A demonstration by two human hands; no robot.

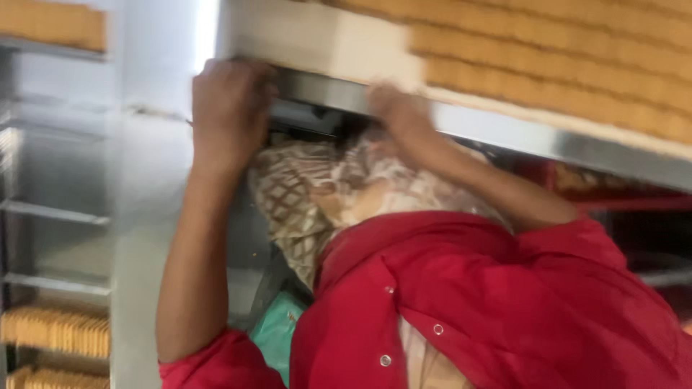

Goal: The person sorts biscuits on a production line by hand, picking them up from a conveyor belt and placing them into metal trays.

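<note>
Head view: left hand (231, 108) and right hand (400, 115) both grip the flat steel tray's rim (504, 137). Rows of tan biscuits (562, 65) lie on it.

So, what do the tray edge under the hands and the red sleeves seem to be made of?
The tray edge looks like bare metal, probably steel: grey, smooth, with a dull shine. The red sleeves look like woven cloth: soft folds, matte surface, small snap buttons. Motion blur leaves both uncertain.

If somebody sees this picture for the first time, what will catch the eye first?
Probably the bright red snap-buttoned garment filling the lower right. Above it, the left hand and blurred right hand grip the edge of a long metal tray carrying rows of pale brown biscuits across the top.
</note>
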